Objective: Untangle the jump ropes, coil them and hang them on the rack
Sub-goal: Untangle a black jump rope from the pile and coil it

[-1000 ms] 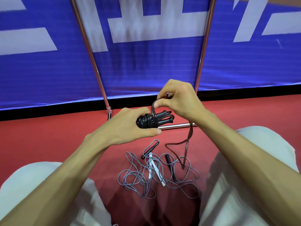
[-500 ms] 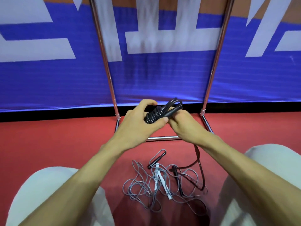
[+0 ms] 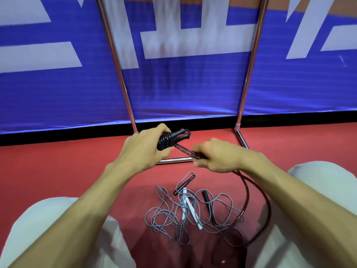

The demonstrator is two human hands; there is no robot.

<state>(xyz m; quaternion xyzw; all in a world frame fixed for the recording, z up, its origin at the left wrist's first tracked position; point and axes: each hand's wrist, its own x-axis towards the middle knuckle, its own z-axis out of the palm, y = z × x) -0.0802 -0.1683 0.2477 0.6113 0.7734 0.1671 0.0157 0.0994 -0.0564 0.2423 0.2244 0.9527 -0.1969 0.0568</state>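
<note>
My left hand [image 3: 144,147] grips a black jump rope bundle [image 3: 170,141], its cord wound around the two black handles. My right hand [image 3: 216,157] pinches the free strands of that dark cord [image 3: 185,150] just right of the bundle. The rest of the cord [image 3: 265,202] trails from my right hand down to the floor in a long loop. On the red floor between my knees lies a tangled grey rope [image 3: 173,213] with white handles [image 3: 190,207] and black handles [image 3: 184,184]. The chrome rack [image 3: 123,82] stands in front of me.
The rack's right post [image 3: 249,70] and its low front bar [image 3: 173,160] frame the space behind my hands. A blue banner with white shapes [image 3: 183,84] closes off the back. My knees in light trousers [image 3: 38,229] flank the rope pile.
My right hand has come off the bundle's top and pulled down and to the right, drawing the cord strands taut. My head has tilted up, showing more of the rack.
</note>
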